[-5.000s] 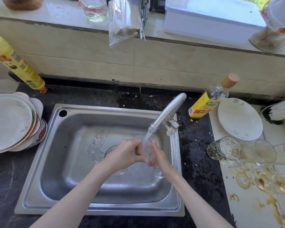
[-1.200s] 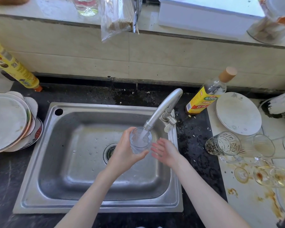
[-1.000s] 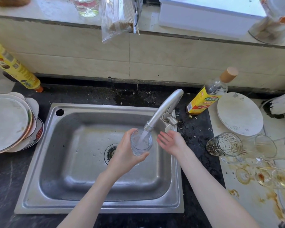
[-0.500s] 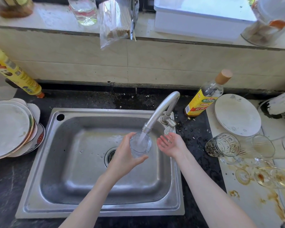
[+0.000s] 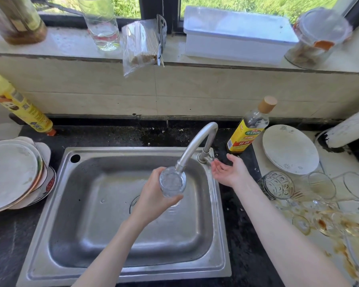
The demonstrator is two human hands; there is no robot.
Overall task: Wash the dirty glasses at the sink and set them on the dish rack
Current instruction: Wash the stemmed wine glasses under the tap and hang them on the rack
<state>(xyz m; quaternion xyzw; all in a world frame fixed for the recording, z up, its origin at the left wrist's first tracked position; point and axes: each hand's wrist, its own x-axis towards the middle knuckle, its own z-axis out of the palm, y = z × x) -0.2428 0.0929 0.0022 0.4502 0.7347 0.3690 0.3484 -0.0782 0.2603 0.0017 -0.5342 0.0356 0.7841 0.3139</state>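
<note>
Head view: our left hand (image 5: 153, 195) grips a clear glass (image 5: 172, 184) under the faucet (image 5: 192, 149) over the steel sink (image 5: 112, 204); our right hand (image 5: 229, 171), fingers relaxed, reaches to the tap handle (image 5: 210, 159). We judge rinsing nearly done. Dirty glasses (image 5: 319, 204) wait on the stained right counter (image 5: 336, 251); no rack visible. Plates (image 5: 10, 172) are stacked on the left; a window ledge (image 5: 174, 48) lies behind.

**Around the sink: bottles, plates and a cluttered sill**

A stack of plates (image 5: 10, 172) sits on the dark counter at the left, with a yellow spray can (image 5: 19, 104) leaning behind it. At the right, a yellow-labelled bottle (image 5: 249, 129) with a tan cap stands just beside a white plate (image 5: 289, 149). On the window sill rest a bag of wooden skewers (image 5: 140, 46), a white lidded box (image 5: 236, 36), a clear plastic bottle (image 5: 102, 23) and a lidded jar (image 5: 317, 38).
</note>
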